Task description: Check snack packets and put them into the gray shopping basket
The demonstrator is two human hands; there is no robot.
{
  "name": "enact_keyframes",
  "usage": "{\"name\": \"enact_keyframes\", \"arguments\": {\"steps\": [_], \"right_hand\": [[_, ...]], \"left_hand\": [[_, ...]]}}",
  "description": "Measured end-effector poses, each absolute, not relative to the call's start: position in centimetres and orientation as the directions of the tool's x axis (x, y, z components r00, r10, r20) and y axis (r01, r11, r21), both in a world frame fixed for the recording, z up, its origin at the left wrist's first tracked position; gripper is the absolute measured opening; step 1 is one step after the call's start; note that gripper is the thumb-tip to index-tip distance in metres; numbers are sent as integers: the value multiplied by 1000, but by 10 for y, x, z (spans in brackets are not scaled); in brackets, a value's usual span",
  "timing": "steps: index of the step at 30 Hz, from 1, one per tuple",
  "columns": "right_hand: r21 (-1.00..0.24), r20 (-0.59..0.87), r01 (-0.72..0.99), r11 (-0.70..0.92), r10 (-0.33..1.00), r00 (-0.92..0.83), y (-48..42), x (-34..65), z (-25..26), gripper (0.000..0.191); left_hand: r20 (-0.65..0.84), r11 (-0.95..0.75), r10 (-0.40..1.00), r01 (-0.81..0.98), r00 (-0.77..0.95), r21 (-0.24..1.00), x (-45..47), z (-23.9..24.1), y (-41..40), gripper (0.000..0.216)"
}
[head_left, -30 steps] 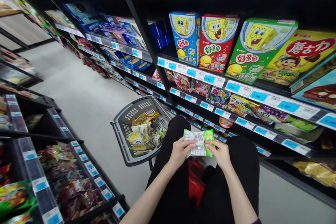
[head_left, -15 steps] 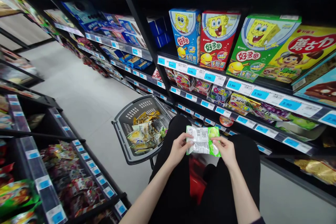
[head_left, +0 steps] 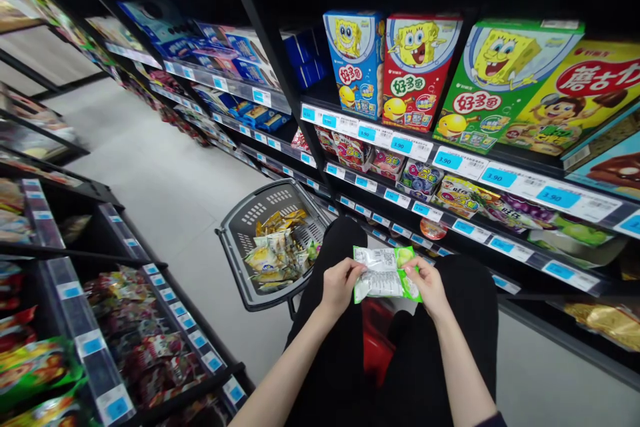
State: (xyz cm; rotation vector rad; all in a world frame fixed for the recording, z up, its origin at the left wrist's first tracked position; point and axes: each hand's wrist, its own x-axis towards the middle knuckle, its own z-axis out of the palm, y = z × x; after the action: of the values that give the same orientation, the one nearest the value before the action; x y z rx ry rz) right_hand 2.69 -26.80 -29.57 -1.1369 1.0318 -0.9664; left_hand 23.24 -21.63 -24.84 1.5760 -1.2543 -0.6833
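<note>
I hold a small green and silver snack packet [head_left: 383,273] flat above my knees, its printed back facing up. My left hand [head_left: 340,283] pinches its left edge and my right hand [head_left: 425,283] pinches its right edge, both closed on it. My legs in black trousers [head_left: 340,347] are bent beneath, as in a crouch. A grey shopping basket [head_left: 235,247] stands on the floor just left of my left knee, holding several yellow and green snack bags [head_left: 273,253].
Black shelves with blue price tags line the right, bearing cartoon snack boxes [head_left: 415,70] and candy bags [head_left: 420,177]. A lower shelf rack [head_left: 125,320] of red packets stands at left. A red object [head_left: 375,340] lies between my legs. The grey floor aisle [head_left: 165,193] runs away ahead.
The packet has been turned from folded and tilted to spread flat between both hands. My view has shifted slightly; the basket has stayed in place.
</note>
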Motion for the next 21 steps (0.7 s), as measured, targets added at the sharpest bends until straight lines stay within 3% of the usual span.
{"name": "enact_keyframes", "arguments": {"steps": [9,14,18,21], "right_hand": [[-974,-181,96,205,-960,213,-268,29,-296,30],[-968,-199,109,225,-957,211,-270,27,-294,27],[-958,-204,154,241,-953,223,-268,26,-288,25],[-942,-208,216,258,-951,228,-265,27,-282,36]], "left_hand": [[-26,-135,-929,-274,369,952,227,-252,-223,29],[-112,-155,-933,-100,342,983,228,-258,-226,16],[-148,-145,-929,35,340,989,227,-258,-226,32],[-173,-140,-926,119,335,983,227,-257,-225,42]]}}
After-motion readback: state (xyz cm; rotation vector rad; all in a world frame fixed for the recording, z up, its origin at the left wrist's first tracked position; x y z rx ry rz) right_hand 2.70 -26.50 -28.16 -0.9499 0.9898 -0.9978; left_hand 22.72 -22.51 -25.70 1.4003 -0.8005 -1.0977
